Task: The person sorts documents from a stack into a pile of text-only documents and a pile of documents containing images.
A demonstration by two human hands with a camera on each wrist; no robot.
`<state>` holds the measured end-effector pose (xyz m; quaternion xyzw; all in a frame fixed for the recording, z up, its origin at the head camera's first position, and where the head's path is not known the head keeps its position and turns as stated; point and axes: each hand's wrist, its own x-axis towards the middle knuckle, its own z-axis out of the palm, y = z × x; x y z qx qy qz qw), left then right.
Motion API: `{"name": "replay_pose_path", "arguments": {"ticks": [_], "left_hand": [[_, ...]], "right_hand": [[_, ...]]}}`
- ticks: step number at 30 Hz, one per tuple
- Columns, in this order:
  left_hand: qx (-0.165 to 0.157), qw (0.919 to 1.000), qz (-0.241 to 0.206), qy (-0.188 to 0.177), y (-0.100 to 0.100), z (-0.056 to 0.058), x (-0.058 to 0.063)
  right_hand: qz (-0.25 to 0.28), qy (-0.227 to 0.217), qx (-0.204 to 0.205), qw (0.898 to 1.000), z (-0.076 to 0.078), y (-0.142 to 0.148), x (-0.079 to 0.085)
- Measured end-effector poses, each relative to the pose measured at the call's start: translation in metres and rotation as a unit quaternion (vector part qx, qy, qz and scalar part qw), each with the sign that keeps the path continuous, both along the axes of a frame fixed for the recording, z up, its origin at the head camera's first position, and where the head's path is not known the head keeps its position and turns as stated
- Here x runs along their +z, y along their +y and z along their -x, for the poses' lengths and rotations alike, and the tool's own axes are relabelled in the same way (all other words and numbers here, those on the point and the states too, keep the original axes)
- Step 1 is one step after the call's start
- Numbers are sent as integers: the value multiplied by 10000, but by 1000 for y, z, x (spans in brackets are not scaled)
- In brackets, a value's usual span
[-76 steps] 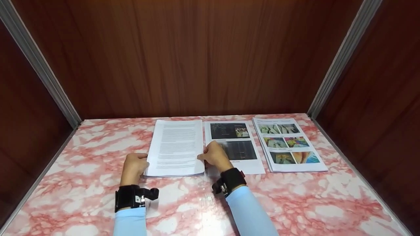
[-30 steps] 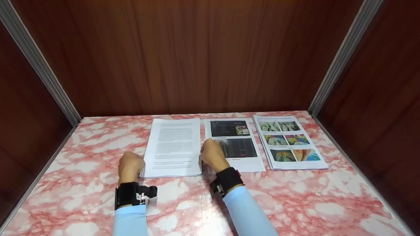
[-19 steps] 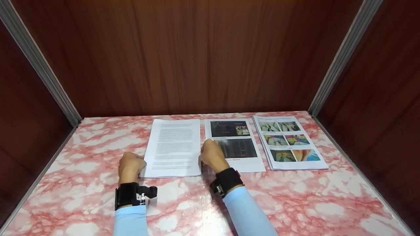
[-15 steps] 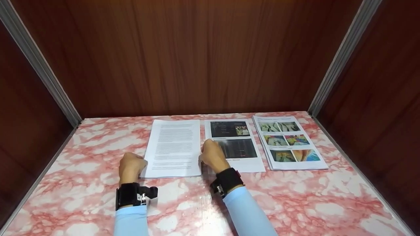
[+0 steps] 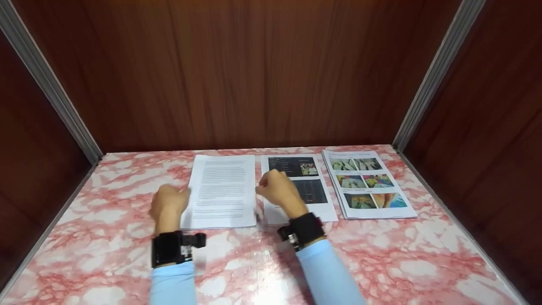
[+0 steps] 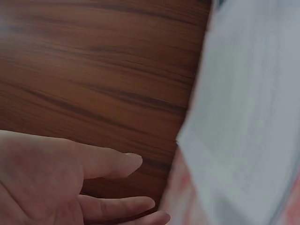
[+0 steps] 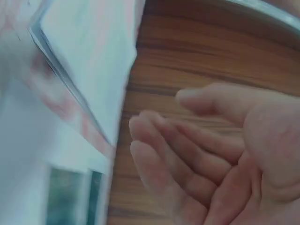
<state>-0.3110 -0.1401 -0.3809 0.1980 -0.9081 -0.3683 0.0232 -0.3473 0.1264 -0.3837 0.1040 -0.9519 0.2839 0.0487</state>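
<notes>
A stack of text-printed paper (image 5: 222, 190) lies flat at the centre-left of the table. My left hand (image 5: 169, 203) is by its left edge; in the left wrist view the thumb and fingers (image 6: 124, 206) are extended and apart, with nothing between them. Over the left part of a sheet with two dark pictures (image 5: 324, 212) hovers my right hand (image 5: 279, 188), just right of the stack's edge. The right wrist view shows its fingers (image 7: 154, 164) loosely bent, the thumb apart from them and the palm bare.
At the right lies another paper stack (image 5: 381, 207) printed with several colour photos. All the papers rest on a red-and-white marbled table (image 5: 228, 271). Brown wood-grain panels (image 5: 237, 76) with metal corner posts (image 5: 440, 76) enclose the back and sides.
Both hands have come away from the text stack's side edges and risen, the right one shifting slightly to the right. The stack lies straight where the hands were squaring it.
</notes>
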Motion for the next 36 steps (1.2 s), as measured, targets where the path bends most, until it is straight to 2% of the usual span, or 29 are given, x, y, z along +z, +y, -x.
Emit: {"name": "replay_pose_path", "arguments": {"ticks": [2,3,4,6,8,9,10,11,13,16,17,20,23,26,29,32,36], "left_hand": [[-95,9973,-237,693,20,-1,13],[-156,9916,-438,1209,34,1,18],[-276,9820,-647,1751,51,3,23],[-616,9527,-940,2823,92,9,29],[-1091,9150,-1252,3678,141,16,32],[-1358,8990,-1431,3909,166,17,33],[-1614,8888,-1580,3987,190,18,34],[-1817,8842,-1708,3950,212,18,34],[-2113,8839,-1869,3729,250,17,30],[-2487,8955,-1750,3250,289,17,17],[-2617,9011,-1643,3043,298,16,11],[-3046,9081,-1377,2522,317,11,-7],[-3242,9174,-1159,1996,328,7,-26],[-3235,9246,-1052,1715,338,5,-40],[-3239,9287,-918,1552,345,5,-48],[-3392,9275,-841,1329,349,6,-54],[-3619,9209,-943,1099,352,5,-66]], "right_hand": [[-34,192,254,9995,-2,12,14],[-12,262,413,9988,-2,21,22],[50,409,580,9975,-3,31,32],[149,746,671,9948,-2,58,51],[271,1179,441,9917,-1,90,68],[382,1368,226,9896,0,107,75],[483,1594,-56,9860,2,125,81],[573,1721,-395,9826,3,143,84],[757,1965,-1001,9724,5,178,87],[841,2042,-1826,9581,6,227,79],[827,1949,-2066,9552,5,242,74],[695,1484,-2684,9493,-3,280,52],[493,834,-3120,9451,-12,306,23],[324,273,-3397,9396,-18,323,-6],[248,-83,-3480,9371,-19,330,-26],[254,-364,-3437,9380,-17,328,-35],[201,-611,-3342,9403,-13,324,-42]]}}
